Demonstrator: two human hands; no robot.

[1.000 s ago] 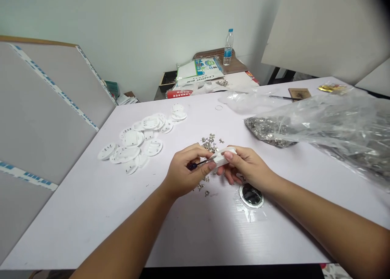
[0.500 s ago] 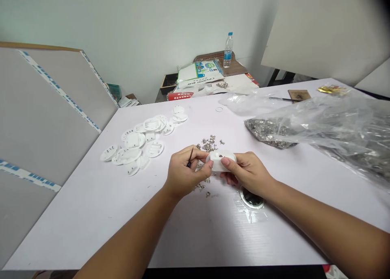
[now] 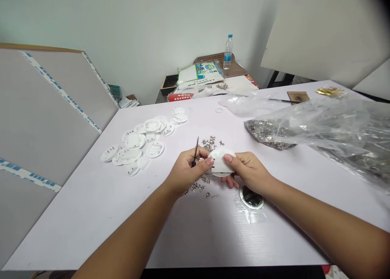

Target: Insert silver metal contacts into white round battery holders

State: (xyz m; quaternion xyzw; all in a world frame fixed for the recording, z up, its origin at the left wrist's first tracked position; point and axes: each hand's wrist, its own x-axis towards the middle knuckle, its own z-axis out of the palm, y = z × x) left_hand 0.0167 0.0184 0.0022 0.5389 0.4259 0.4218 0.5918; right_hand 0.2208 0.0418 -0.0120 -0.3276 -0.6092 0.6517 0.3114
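On the white bench [image 3: 76,230], a loose pile of plastic discs [image 3: 133,141] lies left of the hands. The left hand [image 3: 185,171] pinches a small screwdriver [image 3: 196,150] in a narrow grip, its shaft pointing up and away. Between the hands, the right hand [image 3: 248,169] holds a white disc [image 3: 221,163] in a firm grip of thumb and fingers. Small metal fittings [image 3: 209,143] lie scattered around and under the hands. Just beside the right hand sits a metal-rimmed ring [image 3: 251,197], and farther right lies a clear plastic bag [image 3: 344,124] full of fittings.
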